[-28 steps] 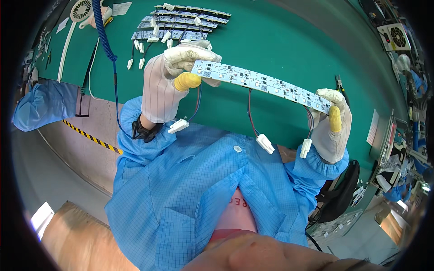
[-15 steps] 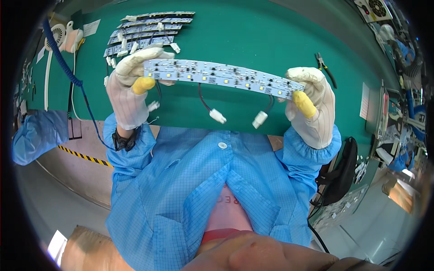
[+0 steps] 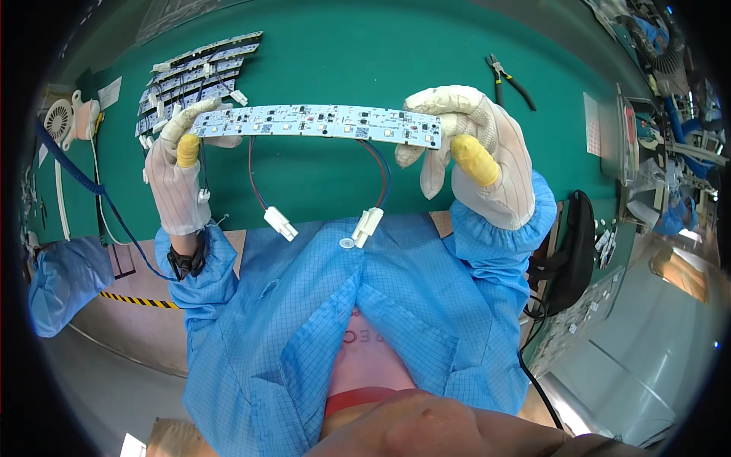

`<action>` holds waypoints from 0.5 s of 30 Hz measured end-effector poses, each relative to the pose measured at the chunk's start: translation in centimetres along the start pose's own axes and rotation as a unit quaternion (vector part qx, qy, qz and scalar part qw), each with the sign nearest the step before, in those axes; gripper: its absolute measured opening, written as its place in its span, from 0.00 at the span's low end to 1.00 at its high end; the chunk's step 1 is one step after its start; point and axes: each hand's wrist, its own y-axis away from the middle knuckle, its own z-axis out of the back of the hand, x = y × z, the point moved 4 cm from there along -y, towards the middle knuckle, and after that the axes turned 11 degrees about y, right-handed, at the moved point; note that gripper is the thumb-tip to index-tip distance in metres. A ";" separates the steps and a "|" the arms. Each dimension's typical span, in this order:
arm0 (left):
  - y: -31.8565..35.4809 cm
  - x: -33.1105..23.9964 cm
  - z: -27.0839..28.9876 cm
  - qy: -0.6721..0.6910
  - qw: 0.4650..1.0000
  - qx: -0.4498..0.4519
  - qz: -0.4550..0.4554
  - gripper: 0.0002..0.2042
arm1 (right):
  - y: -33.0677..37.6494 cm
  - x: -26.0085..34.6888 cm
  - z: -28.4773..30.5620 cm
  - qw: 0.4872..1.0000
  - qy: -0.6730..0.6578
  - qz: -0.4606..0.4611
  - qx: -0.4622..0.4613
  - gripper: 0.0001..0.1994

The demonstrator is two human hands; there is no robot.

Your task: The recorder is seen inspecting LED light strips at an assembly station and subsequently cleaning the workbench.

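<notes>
A curved white LED circuit board [image 3: 316, 122] is held up over the bench, its component side facing me. My left hand [image 3: 183, 148], in a white glove with a yellow thumb cot, is closed on its left end. At the other end, my right hand [image 3: 476, 156], gloved likewise, has its fingers apart, some behind the board; the thumb sits clear of the board's edge. Whether those rear fingers touch it is hidden. Red and dark wires hang below the board, ending in a white connector [image 3: 280, 223] and a second white plug [image 3: 368, 227].
Several similar LED boards [image 3: 202, 68] with wires lie at the far left of the green bench [image 3: 365, 53]. Side cutters [image 3: 509, 82] lie at the far right. At left are a small white fan [image 3: 61, 120] and a blue coiled cord [image 3: 72, 164] running to my left wrist.
Both hands and the board have shifted left in view. My right thumb has come off the board's end and the fingers have spread. The hanging plugs have swung.
</notes>
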 end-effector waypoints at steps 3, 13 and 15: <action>0.0 0.6 0.3 -0.001 1.000 0.013 0.020 0.19 | 0.1 0.1 0.1 1.000 -0.017 -0.007 -0.005 0.28; 0.8 -0.7 -0.3 0.173 0.984 0.000 -0.031 0.30 | 0.0 -0.7 0.6 0.992 0.054 -0.062 -0.098 0.30; 0.9 -1.2 -0.6 0.209 0.977 0.011 -0.039 0.26 | -0.2 -0.8 0.5 0.991 0.056 -0.066 -0.101 0.32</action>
